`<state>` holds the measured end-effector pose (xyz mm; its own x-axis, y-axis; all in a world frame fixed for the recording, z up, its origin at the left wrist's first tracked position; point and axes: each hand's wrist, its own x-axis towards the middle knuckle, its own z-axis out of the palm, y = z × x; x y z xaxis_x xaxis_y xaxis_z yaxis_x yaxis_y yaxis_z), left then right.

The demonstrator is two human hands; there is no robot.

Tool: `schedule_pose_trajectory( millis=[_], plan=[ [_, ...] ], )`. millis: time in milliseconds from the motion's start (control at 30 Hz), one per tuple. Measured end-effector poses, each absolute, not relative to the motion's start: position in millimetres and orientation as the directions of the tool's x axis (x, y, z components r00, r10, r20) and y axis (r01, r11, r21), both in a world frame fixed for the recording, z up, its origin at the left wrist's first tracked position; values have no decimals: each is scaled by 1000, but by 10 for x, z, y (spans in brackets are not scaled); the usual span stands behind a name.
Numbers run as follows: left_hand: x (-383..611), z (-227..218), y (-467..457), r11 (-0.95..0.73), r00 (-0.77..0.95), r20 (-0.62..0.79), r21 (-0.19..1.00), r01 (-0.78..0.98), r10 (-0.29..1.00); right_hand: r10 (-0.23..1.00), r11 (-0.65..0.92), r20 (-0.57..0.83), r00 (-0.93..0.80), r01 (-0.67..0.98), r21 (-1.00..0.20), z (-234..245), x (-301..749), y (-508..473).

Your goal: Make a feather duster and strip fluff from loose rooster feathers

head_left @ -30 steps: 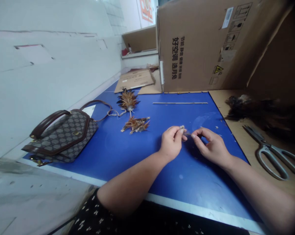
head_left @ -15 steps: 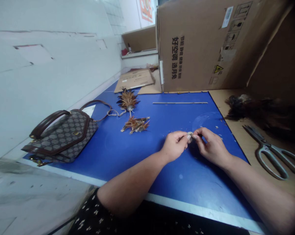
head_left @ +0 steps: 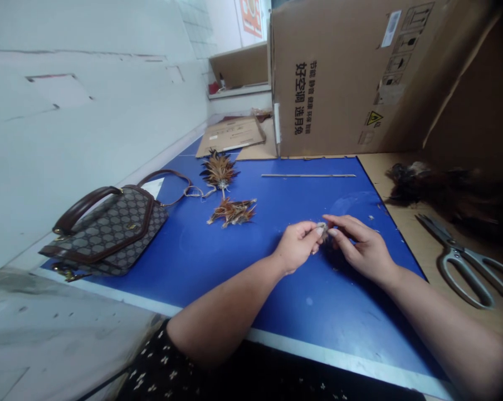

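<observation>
Both of my hands meet over the blue mat [head_left: 234, 262]. My left hand [head_left: 296, 246] pinches the pale end of a small feather tuft [head_left: 323, 228] between thumb and fingertips. My right hand [head_left: 360, 248] touches the same tuft from the other side, its fingers curled and pressed against it. Beyond my hands lie two finished brown feather bundles [head_left: 231, 211], one with a cord attached [head_left: 218, 170].
A patterned handbag [head_left: 105, 231] sits at the mat's left edge. Large scissors [head_left: 464, 262] and a dark feather pile [head_left: 443, 192] lie on cardboard at the right. A tall cardboard box [head_left: 351, 78] stands behind, with a thin stick [head_left: 307, 175] before it.
My hands drew together around the tuft; the left hand's fingers lowered and closed on it, and the right hand's fingers stretched slightly forward.
</observation>
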<state>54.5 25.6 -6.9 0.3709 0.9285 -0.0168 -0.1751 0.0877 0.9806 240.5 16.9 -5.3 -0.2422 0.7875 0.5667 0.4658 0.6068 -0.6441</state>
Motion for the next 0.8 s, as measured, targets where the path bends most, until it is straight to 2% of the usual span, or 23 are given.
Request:
schedule_pose_trajectory(
  millis=[233, 400, 533, 600, 733, 800],
  plan=[
    [522, -124, 263, 140, 482, -48, 978, -157, 875, 853, 520, 458, -250, 345, -782, -10, 2428, 172],
    [523, -138, 256, 133, 511, -79, 989, -70, 856, 803, 596, 528, -276, 406, -693, 3, 2462, 196],
    [523, -150, 260, -65, 493, 53, 998, 7, 869, 769, 639, 553, -322, 421, -644, 9, 2451, 192],
    [525, -154, 271, -82, 483, 85, 996, -27, 871, 780, 624, 554, -291, 414, -662, -3, 2434, 175],
    [534, -163, 296, 70, 454, 38, 973, -218, 890, 797, 599, 564, -219, 407, -689, -49, 2407, 146],
    [540, -175, 306, 117, 458, 13, 960, -255, 889, 781, 618, 581, -229, 414, -668, -70, 2407, 147]
  ],
)
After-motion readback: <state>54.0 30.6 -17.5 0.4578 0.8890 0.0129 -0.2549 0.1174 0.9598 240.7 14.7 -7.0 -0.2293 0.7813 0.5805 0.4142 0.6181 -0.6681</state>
